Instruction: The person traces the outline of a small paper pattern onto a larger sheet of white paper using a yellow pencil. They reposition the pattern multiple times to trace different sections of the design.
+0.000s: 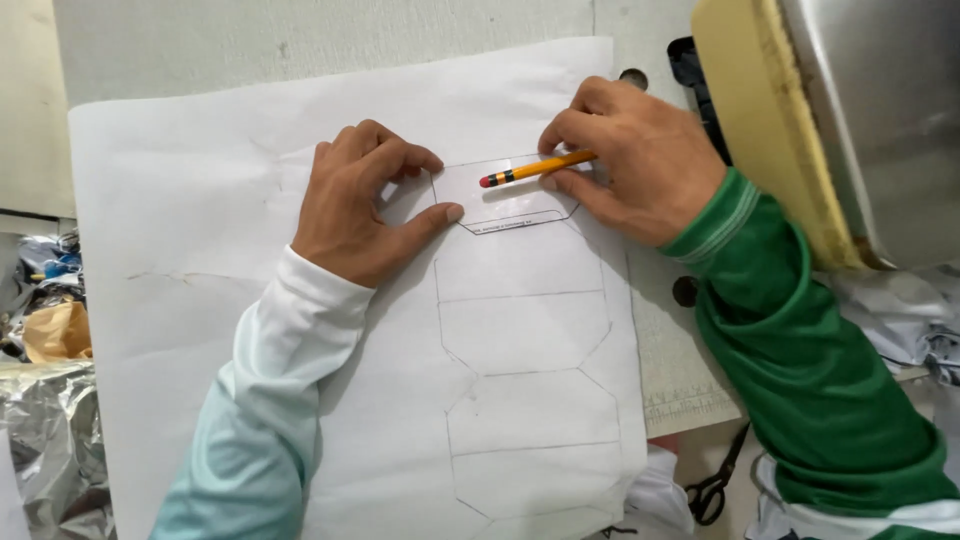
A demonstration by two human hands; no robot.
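A large white sheet of paper [200, 230] lies on the table, with several pencil outlines of an angular shape stacked down its right half. At the top of that column sits a clear plastic template [505, 205]. My left hand [355, 205] presses the template's left edge with thumb and fingers. Across from it, my right hand [635, 160] holds an orange pencil [535, 168] at the template's upper right edge, eraser end pointing left. The pencil's tip is hidden under my fingers.
A metal machine with a yellowish padded edge [770, 120] stands at the upper right. Black scissors [715, 485] lie near the table's lower right edge. Crumpled silver foil [45, 440] and scraps sit at the left. A ruled strip [690, 405] shows beside the paper.
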